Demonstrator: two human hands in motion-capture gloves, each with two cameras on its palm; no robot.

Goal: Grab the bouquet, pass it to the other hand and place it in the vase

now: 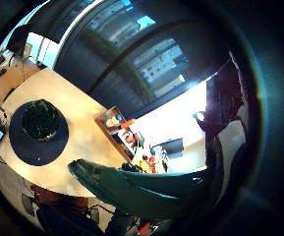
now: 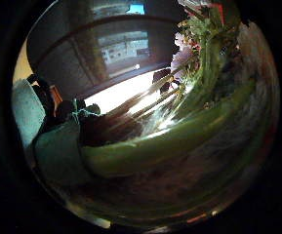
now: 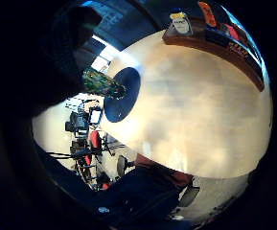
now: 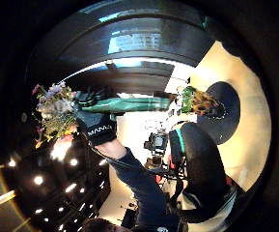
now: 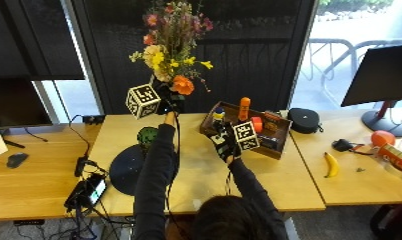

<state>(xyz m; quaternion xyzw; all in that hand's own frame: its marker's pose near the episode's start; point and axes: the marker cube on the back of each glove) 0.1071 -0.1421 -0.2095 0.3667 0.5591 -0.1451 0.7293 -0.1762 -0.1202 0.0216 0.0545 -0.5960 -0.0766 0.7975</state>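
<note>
Stems fill the left thumb side palm view: thick green stalks [image 2: 179, 139] lie right against that palm, with the blossoms beyond them. From the outside view, the left hand [image 5: 166, 104] is raised high above the table [image 5: 201, 170], its fingers curled round the bouquet [image 5: 169, 42] at the stems, flowers upright. The lift reads as clearance for lowering the stems into the vase [image 5: 147, 136], which stands below on a dark round mat [image 5: 124, 170] near the table's left edge.

Lower and to the right hangs the right hand [image 5: 225, 142], over the table just in front of a wooden tray [image 5: 275, 150] of small items. It holds nothing that shows, but whether its fingers are spread or curled cannot be told. Judging by this, the handover looks done and the placing step is in hand.

Only the left little finger side palm view looks down into the vase's open mouth [image 1: 40, 119], showing it free to receive the stems. Only the right thumb side palm view shows the holding hand [image 4: 94, 123] side-on, fingers wrapped round the green stems.
</note>
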